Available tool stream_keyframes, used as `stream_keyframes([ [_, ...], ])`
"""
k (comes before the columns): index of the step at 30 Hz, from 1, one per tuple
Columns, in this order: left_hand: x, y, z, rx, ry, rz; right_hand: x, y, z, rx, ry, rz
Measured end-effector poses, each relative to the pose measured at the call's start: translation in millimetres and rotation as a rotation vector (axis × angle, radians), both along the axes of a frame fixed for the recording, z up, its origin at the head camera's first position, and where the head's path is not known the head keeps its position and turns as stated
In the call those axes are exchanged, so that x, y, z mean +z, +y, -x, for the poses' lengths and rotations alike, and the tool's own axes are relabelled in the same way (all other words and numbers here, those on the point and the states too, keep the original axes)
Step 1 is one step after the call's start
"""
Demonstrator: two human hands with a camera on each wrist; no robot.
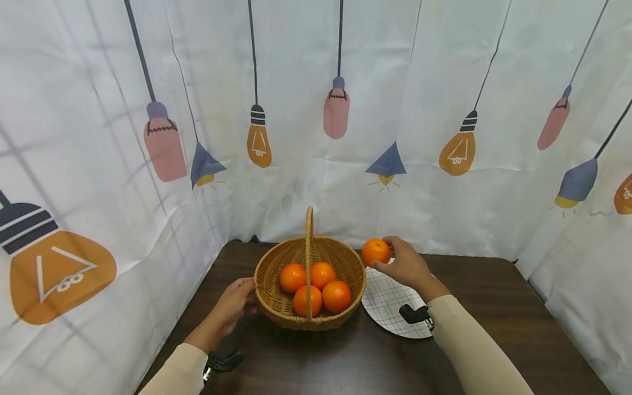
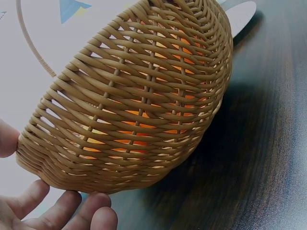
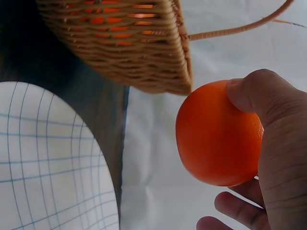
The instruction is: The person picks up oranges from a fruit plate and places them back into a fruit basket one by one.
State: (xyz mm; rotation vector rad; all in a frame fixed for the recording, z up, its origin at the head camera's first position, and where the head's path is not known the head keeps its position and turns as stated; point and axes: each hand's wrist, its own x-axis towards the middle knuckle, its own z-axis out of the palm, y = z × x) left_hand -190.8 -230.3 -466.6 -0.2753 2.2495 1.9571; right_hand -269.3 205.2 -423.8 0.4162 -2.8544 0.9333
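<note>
A woven wicker basket [image 1: 316, 325] with a tall handle stands on the table, holding several oranges [image 1: 337, 297]. My left hand [image 1: 231, 306] grips the basket's left rim; in the left wrist view the thumb touches the rim from one side and the fingertips [image 2: 103, 215] lie along the other. My right hand [image 1: 410, 266] holds one orange [image 3: 218, 136] between thumb and fingers. That orange is raised just right of the basket's rim, above the far part of a round white plate [image 1: 390, 310] with blue grid lines. Some right fingers are partly hidden behind the orange.
The dark wooden table [image 1: 336, 362] extends in front of the basket and to the right of the plate. White curtains [image 1: 296, 192] printed with hanging lamps enclose the table at the back and sides, close behind the basket.
</note>
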Motion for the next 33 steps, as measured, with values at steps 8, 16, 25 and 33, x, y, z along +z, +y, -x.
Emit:
stream_keyframes([
  [8, 0.4, 1.0, -2.3, 0.011, 0.014, -0.009, 9.3, -11.5, -3.2, 0.037, 0.01, 0.024],
  [16, 0.7, 0.9, -2.2, 0.005, 0.014, -0.002, 11.2, -26.5, -3.4, 0.069, 0.018, 0.04],
  [25, -0.7, -0.2, -3.1, -0.001, 0.008, 0.004, 8.9, -46.2, -3.9, 0.101, 0.034, 0.008],
  [33, 1.0, 0.3, -3.6, -0.015, 0.011, 0.005, 4.8, -56.1, -6.8, 0.124, 0.0, -0.003],
])
